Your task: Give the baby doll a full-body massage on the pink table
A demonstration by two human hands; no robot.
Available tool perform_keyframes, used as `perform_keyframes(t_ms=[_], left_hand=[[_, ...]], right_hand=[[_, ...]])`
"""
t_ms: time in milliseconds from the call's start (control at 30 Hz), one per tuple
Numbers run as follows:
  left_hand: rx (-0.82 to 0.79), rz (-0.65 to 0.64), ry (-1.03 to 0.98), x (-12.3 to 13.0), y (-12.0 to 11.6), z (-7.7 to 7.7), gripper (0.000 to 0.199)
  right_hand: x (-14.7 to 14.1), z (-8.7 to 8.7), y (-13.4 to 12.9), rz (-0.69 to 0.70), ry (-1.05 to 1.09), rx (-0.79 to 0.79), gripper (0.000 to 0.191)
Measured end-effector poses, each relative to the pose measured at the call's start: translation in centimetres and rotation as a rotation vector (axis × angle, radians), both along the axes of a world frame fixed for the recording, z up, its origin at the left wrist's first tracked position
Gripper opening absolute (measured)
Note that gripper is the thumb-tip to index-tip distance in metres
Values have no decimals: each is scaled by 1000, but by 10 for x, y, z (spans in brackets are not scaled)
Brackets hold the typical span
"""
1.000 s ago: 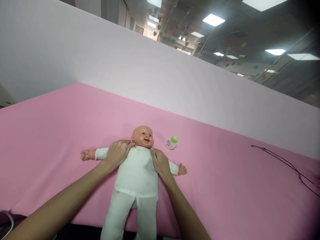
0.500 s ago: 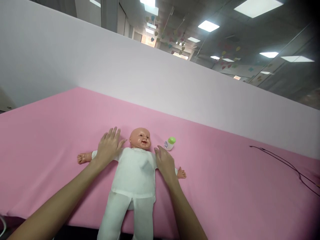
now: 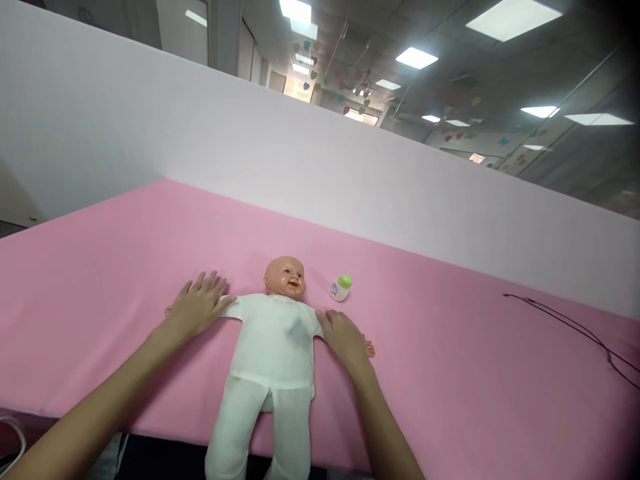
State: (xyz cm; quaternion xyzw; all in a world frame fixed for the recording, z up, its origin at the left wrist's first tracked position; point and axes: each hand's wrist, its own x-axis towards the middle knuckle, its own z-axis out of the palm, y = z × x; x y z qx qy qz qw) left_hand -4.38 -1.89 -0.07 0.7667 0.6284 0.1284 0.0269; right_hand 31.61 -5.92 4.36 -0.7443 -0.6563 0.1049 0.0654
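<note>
A baby doll (image 3: 273,340) in white clothes lies face up with its arms stretched out to the sides. My left hand (image 3: 197,308) rests on the doll's arm at the left, fingers spread, covering the forearm. On the doll's other arm lies my right hand (image 3: 345,337), its fingers loosely extended over the sleeve. Only small parts of the doll's hands show past mine. Beside the doll's head, above my right hand, is a small white bottle (image 3: 341,288) with a green cap, touched by neither hand.
The doll lies on a pink-covered table (image 3: 450,347). A thin black cable (image 3: 565,319) lies at the right. Behind the table stands a white partition (image 3: 310,160). A white cord (image 3: 17,433) shows at the lower left edge.
My left hand has moved left and down along the doll's arm, toward its hand. My right hand has slid right and slightly down along the other arm.
</note>
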Motion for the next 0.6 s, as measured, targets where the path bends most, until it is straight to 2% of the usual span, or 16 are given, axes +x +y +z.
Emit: perform_keyframes(t_ms=[67, 133, 233, 300, 367, 533, 600], left_hand=[[-72, -13, -112, -29, -18, -1, 57], [-116, -18, -190, -52, -34, -1, 51], [-147, 20, -232, -68, -45, 5, 32], [-157, 47, -296, -67, -43, 12, 26], [-139, 56, -462, -61, -38, 20, 27], [-99, 111, -997, -42, -27, 41, 64], [-136, 109, -1137, -31, -22, 45, 61]], right_hand=[[21, 5, -15, -74, -72, -34, 46], [37, 8, -26, -168, -113, -118, 51], [45, 7, -35, -242, -110, -183, 58], [42, 6, -36, -255, -123, -170, 57], [41, 4, -38, -275, -119, -173, 58], [57, 0, -47, -327, 45, -189, 54], [65, -4, -50, -316, 186, -123, 51]])
